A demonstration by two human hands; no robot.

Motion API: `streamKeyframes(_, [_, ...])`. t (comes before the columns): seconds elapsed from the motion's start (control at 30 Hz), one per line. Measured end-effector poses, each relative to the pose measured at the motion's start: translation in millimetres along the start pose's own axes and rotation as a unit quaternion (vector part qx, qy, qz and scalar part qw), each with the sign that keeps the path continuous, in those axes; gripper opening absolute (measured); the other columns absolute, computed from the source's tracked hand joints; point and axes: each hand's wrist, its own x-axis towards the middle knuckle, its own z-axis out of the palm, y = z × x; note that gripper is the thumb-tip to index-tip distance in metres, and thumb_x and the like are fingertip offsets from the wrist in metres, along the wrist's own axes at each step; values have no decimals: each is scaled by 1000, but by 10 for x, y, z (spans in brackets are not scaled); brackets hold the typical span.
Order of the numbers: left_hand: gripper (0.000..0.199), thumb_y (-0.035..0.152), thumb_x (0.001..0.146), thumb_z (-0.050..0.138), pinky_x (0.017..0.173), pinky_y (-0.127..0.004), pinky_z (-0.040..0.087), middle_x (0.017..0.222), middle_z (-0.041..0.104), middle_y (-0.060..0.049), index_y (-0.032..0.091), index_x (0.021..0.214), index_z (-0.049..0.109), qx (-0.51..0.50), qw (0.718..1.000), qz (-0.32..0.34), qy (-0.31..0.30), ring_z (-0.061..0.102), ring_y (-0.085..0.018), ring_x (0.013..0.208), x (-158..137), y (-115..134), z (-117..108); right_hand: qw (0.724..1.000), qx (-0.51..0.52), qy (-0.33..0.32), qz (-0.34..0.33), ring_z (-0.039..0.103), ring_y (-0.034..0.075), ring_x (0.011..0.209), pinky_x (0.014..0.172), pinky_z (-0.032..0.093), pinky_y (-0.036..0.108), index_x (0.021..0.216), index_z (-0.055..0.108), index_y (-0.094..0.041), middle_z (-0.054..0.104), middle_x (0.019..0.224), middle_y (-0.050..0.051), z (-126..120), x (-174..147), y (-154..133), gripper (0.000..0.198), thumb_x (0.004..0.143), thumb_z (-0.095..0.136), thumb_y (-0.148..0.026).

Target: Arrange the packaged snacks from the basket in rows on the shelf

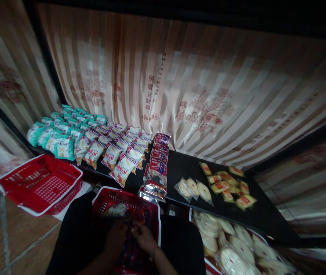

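Note:
Both hands are inside a red basket with a white rim, held between my knees. My left hand has its fingers curled over dark red and blue packets. Close beside it, my right hand is also closed, fingers bent inward. Shadow hides whatever sits between the fingers of either hand. A pale snack bag lies at the far end of the same basket. Beyond the basket, a row of dark red foil packets overlaps on the black shelf.
Teal snack bags and striped snack bags stand in rows at left. Round wrapped crackers and small yellow packets lie at right. Another red basket stands left; crackers in bags fill a container right. Curtains hang behind.

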Motion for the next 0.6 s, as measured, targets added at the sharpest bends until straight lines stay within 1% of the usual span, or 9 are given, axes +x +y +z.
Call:
streamKeyframes(0.07, [31,8,80,38,94,-35,37,104,62,-9,17,95,64,29,999,5,18,51,-23,106,-8,70,-161,999,45,-4,-11,61,21,99,86,46,31,119,59,-20,65,108,7,-57,-25,-66,40,80,53,-29])
streamKeyframes(0.1, [29,8,81,38,93,-35,38,101,62,-9,16,92,64,40,999,11,30,51,-23,104,-10,112,-257,998,52,-1,-33,59,21,104,89,45,32,119,59,-20,64,113,7,-90,-42,-101,41,79,55,-29])
streamKeyframes(0.17, [26,11,83,39,91,-34,38,95,62,-9,16,88,64,52,996,44,50,51,-23,100,-3,197,-462,996,45,19,-80,56,22,109,95,41,34,110,64,-20,64,115,8,-157,-83,-169,36,76,58,-30])
streamKeyframes(0.23, [25,13,85,39,85,-33,40,91,61,-8,17,82,64,57,993,55,87,52,-22,94,17,271,-652,993,33,51,-97,55,24,109,97,39,37,93,69,-18,65,110,8,-227,-132,-237,25,75,60,-32])
streamKeyframes(0.3, [28,14,87,36,83,-31,41,89,62,-8,17,81,63,54,989,69,122,53,-21,91,45,324,-803,992,48,53,-102,59,23,98,90,43,36,78,67,-17,68,96,7,-305,-185,-309,23,78,56,-36])
streamKeyframes(0.37, [30,17,90,34,83,-29,42,85,63,-6,18,84,63,27,986,84,139,56,-19,87,67,360,-919,988,93,54,-108,60,20,85,82,45,33,80,65,-17,66,84,3,-402,-238,-390,27,80,53,-40])
streamKeyframes(0.43, [25,22,90,38,83,-27,43,90,65,-4,19,92,63,-30,985,87,143,58,-18,90,75,388,-1016,981,136,70,-120,59,17,79,76,45,29,87,64,-17,65,82,1,-518,-294,-479,31,80,53,-45])
streamKeyframes(0.5, [22,25,88,44,82,-26,44,97,67,-4,19,100,62,-97,982,74,147,60,-17,93,67,409,-1109,976,155,81,-127,56,14,72,70,44,25,82,63,-16,62,75,-1,-647,-354,-572,34,80,53,-49])
streamKeyframes(0.6, [22,28,86,51,83,-25,45,101,68,-3,19,102,62,-151,975,54,152,62,-16,94,31,417,-1228,972,170,86,-139,49,11,61,60,40,21,73,60,-16,56,65,-3,-829,-444,-695,36,80,54,-51])
